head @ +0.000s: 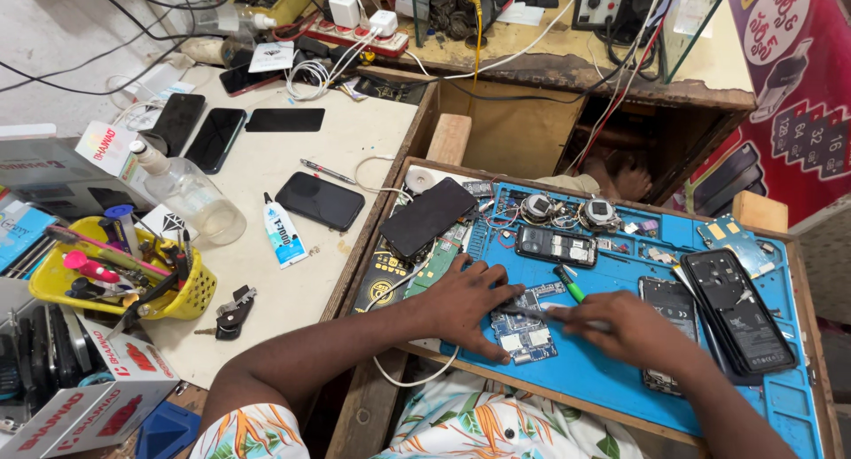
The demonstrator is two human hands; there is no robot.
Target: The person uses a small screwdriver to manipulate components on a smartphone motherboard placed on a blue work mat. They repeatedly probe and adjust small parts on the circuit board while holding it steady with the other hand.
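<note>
Left hand (465, 304) lay flat, fingers (499, 292) spread wide, pinning a blue circuit board (525, 330) to the blue mat (603, 370). Right hand (625, 328) fingers pinched a thin tool, its tip on the board just beside the left fingertips. Green-handled tool (569, 283) lay just beyond them.

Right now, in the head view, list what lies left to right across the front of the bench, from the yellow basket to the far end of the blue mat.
Yellow basket → key bunch → left hand → circuit board → right hand → opened black phone → blue mat.
</note>
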